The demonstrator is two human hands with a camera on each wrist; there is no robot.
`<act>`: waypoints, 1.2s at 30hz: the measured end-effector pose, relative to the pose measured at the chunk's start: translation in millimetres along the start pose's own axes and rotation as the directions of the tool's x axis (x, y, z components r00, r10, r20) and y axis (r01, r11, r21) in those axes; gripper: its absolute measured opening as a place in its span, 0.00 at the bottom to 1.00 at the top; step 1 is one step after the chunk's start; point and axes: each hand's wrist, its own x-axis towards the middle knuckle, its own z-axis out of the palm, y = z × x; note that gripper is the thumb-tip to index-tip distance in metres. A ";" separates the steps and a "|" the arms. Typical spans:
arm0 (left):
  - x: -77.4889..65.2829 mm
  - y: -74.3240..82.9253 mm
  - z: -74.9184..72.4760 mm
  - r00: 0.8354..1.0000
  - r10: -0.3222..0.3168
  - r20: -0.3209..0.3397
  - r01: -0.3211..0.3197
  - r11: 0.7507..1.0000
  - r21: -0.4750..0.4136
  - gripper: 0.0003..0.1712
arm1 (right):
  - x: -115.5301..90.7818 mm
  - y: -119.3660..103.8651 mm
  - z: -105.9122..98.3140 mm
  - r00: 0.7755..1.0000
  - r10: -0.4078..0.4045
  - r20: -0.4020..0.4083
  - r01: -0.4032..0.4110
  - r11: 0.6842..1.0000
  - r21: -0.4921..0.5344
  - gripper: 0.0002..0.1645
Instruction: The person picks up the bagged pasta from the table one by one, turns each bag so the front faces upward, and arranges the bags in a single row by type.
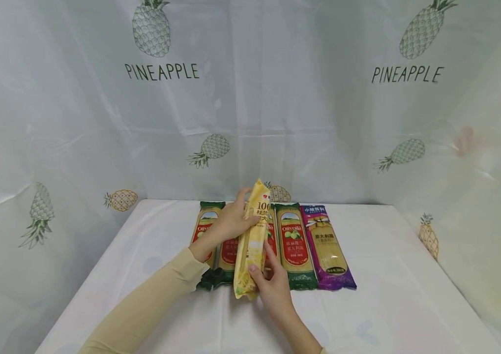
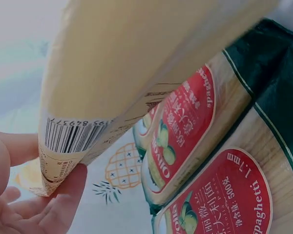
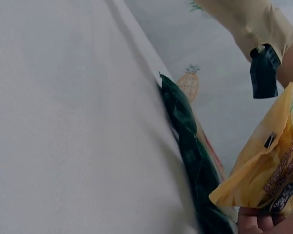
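Observation:
A yellow spaghetti packet (image 1: 254, 241) is held raised over a row of other packets, its upper end leaning slightly right in the head view. My left hand (image 1: 231, 222) grips it near the upper end; in the left wrist view, thumb and fingers sit on either side of the packet's end below a barcode (image 2: 73, 135). Lower down, my right hand (image 1: 275, 290) holds the packet, thumb on its front. Behind it lie several green-ended spaghetti packets with red labels (image 1: 295, 246), partly hidden by the left arm and the yellow packet.
A purple spaghetti packet (image 1: 329, 248) lies at the row's right end. The white-covered table (image 1: 392, 295) meets a pineapple-print curtain (image 1: 303, 108) at the back and sides. A small black device (image 3: 264, 73) sits at the left sleeve's cuff.

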 end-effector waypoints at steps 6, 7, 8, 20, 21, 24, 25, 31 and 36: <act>0.4 -3.2 1.4 0.999 0.023 -0.024 -0.022 0.998 0.053 0.55 | -1.5 -0.9 2.4 0.993 -0.112 -0.049 0.103 0.982 -0.155 0.44; 0.5 -4.2 1.7 0.999 0.023 -0.025 -0.022 0.998 0.055 0.55 | -1.4 -0.7 2.6 0.990 -0.132 -0.055 0.120 0.975 -0.186 0.45; 0.5 -5.1 1.9 0.999 0.026 -0.028 -0.025 0.998 0.056 0.55 | -1.3 -0.4 2.6 0.987 -0.150 -0.061 0.134 0.968 -0.213 0.45; 1.6 -10.8 3.7 0.997 -0.055 -0.047 0.047 0.987 -0.152 0.51 | -0.9 -7.2 -0.6 0.982 -0.174 -0.068 0.141 0.930 -0.340 0.46; 1.5 -10.3 3.8 0.997 -0.060 -0.051 0.051 0.985 -0.163 0.51 | -1.2 -7.3 -1.0 0.983 -0.170 -0.064 0.139 0.932 -0.335 0.46; 1.0 -9.2 3.9 0.996 -0.072 -0.053 0.059 0.977 -0.205 0.49 | -1.4 -7.1 -3.2 0.986 -0.163 -0.036 0.145 0.944 -0.297 0.45; 0.7 -9.4 3.9 0.996 -0.075 -0.051 0.062 0.974 -0.220 0.49 | -1.0 -6.8 -4.1 0.987 -0.157 -0.023 0.144 0.948 -0.283 0.45; -0.7 -12.3 1.5 0.995 -0.093 -0.028 0.080 0.948 -0.308 0.48 | 1.0 -5.1 -12.9 0.997 -0.048 0.068 0.061 0.975 -0.213 0.45; -0.8 -13.7 -4.2 0.995 -0.102 0.000 0.093 0.910 -0.404 0.48 | 1.4 -8.4 -22.5 0.987 0.088 0.131 -0.078 0.994 -0.079 0.52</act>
